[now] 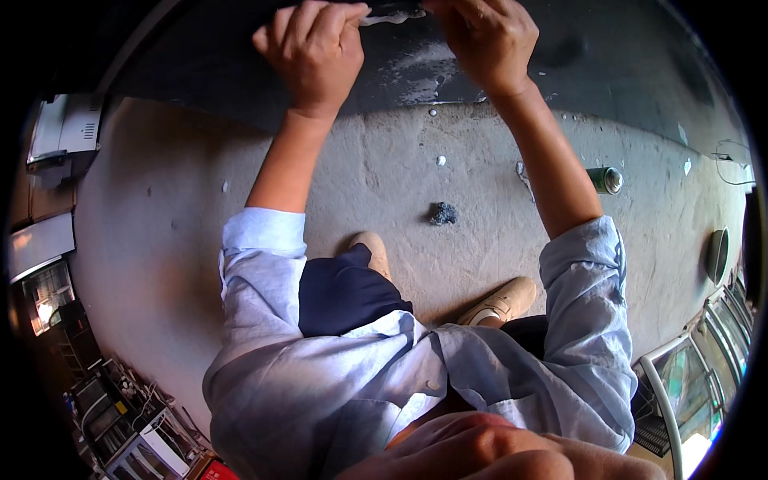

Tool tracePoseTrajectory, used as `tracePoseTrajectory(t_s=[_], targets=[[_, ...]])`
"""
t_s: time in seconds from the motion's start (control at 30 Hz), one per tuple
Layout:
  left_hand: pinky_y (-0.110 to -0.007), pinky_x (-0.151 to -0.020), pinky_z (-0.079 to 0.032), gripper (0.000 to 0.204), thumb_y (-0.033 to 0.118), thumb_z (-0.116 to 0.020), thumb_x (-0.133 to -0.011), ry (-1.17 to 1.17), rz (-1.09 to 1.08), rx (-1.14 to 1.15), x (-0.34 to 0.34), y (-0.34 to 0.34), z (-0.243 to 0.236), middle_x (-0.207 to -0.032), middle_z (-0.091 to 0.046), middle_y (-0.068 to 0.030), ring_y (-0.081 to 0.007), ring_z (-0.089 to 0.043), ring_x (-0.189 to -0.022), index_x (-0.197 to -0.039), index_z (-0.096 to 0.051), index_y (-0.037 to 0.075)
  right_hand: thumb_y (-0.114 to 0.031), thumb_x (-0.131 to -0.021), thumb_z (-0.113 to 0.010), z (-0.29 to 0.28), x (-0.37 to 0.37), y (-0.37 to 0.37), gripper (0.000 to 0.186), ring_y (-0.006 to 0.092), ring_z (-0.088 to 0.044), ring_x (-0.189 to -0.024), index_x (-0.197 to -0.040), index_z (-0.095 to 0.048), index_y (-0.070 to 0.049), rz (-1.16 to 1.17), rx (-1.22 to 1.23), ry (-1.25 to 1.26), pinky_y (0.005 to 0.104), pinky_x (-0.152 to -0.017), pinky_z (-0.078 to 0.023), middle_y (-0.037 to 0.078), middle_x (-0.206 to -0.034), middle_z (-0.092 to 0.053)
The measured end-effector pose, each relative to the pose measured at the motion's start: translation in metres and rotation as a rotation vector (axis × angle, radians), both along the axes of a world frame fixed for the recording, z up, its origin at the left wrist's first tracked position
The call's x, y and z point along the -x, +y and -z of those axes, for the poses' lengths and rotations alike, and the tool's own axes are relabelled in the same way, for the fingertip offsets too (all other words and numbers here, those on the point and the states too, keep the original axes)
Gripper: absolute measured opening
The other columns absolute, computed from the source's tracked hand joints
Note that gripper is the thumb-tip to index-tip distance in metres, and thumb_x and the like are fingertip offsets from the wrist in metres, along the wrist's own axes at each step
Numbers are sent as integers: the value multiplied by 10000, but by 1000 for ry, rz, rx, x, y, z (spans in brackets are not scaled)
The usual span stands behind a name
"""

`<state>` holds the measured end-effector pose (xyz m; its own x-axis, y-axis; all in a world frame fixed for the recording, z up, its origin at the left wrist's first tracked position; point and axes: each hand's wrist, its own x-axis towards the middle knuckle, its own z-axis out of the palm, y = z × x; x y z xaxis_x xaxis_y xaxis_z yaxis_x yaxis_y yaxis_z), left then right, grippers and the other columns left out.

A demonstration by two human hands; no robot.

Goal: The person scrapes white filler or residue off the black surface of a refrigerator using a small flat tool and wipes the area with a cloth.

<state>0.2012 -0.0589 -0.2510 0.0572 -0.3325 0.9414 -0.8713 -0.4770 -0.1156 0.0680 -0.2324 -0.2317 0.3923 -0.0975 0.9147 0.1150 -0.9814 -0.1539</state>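
Both of my arms reach up to the top edge of the view, over a dark panel. My left hand is closed, its fingers curled with the knuckles up. At the same height my right hand is also closed, its fingertips cut off by the top edge. What either hand grips, if anything, is hidden. A whitish wet-looking streak shows between the hands. Below it a smeared pale patch marks the dark surface.
A dark crumpled lump and white foam-like blobs lie on the concrete floor. Right of my forearm lies a green can. Farther right are a shallow dish and framed glass panels. Appliances and clutter line the left.
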Motion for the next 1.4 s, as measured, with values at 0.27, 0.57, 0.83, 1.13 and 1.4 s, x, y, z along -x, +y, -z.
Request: tracePoseTrajectory(t_s=[0.27,0.57,0.83,1.13,1.4], targets=[[-388,-805,-341,135,180,-796,-815,30,31,-56,-1,2,26,-813,-643,96,-166,-586,-830,-835,-754,307,-119,-724,-781,21,-1,-7,109,269,-605,-668,-760,-685,-156,-5,52,32,400,-600,-475,52,-720,-531],[-365,-805,-369,73,240,-821,-826,-2,-20,-59,-3,3,18,-808,-657,89,-169,-604,-827,-838,-763,283,-118,-725,-778,13,-5,-4,125,268,-593,-661,-755,-662,-154,-11,44,12,400,-596,-471,50,-722,-523],[-375,-805,-359,73,255,-818,-821,-16,8,-12,2,-4,15,-795,-653,106,-154,-598,-825,-830,-763,303,-115,-732,-761,24,7,-10,98,270,-600,-675,-768,-680,-157,-12,43,70,412,-601,-473,53,-728,-529],[-375,-808,-355,107,220,-820,-814,47,38,-125,7,-6,42,-814,-660,105,-164,-603,-834,-854,-769,304,-158,-741,-784,45,4,-20,134,285,-604,-665,-759,-654,-128,1,51,79,419,-598,-478,65,-742,-549],[-380,-819,-351,144,180,-791,-811,-29,24,-108,3,-17,23,-800,-628,112,-150,-599,-846,-841,-760,317,-96,-713,-762,20,9,-25,122,277,-610,-691,-788,-683,-150,0,65,64,409,-620,-481,59,-751,-551]])
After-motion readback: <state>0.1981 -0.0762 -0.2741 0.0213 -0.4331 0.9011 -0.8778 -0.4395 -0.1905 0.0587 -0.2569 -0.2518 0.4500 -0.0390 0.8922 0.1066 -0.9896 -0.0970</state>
